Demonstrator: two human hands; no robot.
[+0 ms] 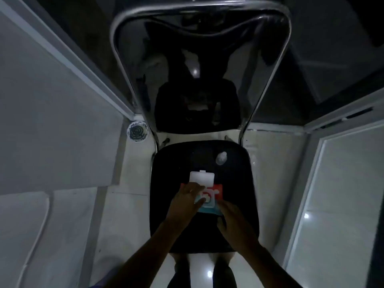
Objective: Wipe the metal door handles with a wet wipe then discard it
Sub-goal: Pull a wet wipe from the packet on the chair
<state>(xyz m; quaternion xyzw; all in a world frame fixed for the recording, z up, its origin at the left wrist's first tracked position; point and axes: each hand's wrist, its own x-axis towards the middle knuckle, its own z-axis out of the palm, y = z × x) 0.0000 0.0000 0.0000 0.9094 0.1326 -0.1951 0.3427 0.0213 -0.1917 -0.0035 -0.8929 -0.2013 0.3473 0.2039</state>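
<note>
Dim room. Red and blue wet wipe pack (209,199) on a black chair seat (239,183), white lid (201,178) flipped open just past the fingertips. Left hand (185,201) flat on the pack, fingers straight, pressing. Right hand (234,221) at the near edge; grip too dark to tell. Small clear bottle (221,158) well beyond the fingers. Bare seat all around.

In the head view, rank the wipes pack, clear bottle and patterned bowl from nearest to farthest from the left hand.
1. Wipes pack: under the left hand, lid flipped open.
2. Clear bottle: farther back on the seat, to the right.
3. Patterned bowl: on the floor, far left.
</note>
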